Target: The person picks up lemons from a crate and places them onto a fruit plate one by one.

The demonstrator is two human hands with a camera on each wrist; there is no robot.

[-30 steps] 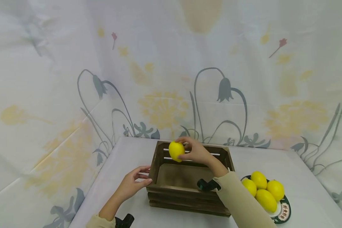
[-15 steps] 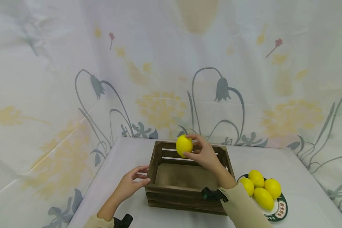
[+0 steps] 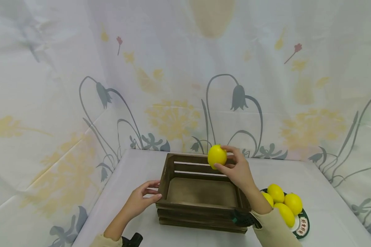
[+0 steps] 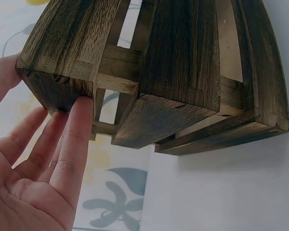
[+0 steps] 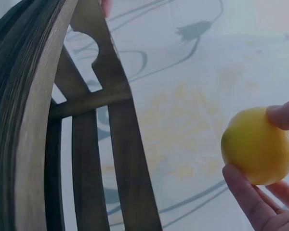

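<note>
A yellow lemon (image 3: 217, 156) is pinched between the thumb and fingers of my right hand (image 3: 238, 170), raised over the back right part of a dark wooden crate (image 3: 198, 210). The right wrist view shows the same lemon (image 5: 260, 146) beyond the slats. My left hand (image 3: 138, 201) rests against the crate's left side, fingers extended. In the left wrist view its fingertips (image 4: 81, 108) touch the end of the upper slat. Inside, the crate's bare bottom shows. Several more lemons (image 3: 285, 213) lie on a green-rimmed plate (image 3: 303, 224), partly behind the right sleeve.
The crate and plate stand on a white-covered table (image 3: 324, 192). Behind and to the left, a flower-printed cloth (image 3: 179, 85) hangs down to the table's edges. Both wrists wear black camera mounts.
My right hand has carried the lemon rightward and slightly up, from over the crate's back left toward its back right. The left hand keeps its place on the crate; the view has shifted slightly.
</note>
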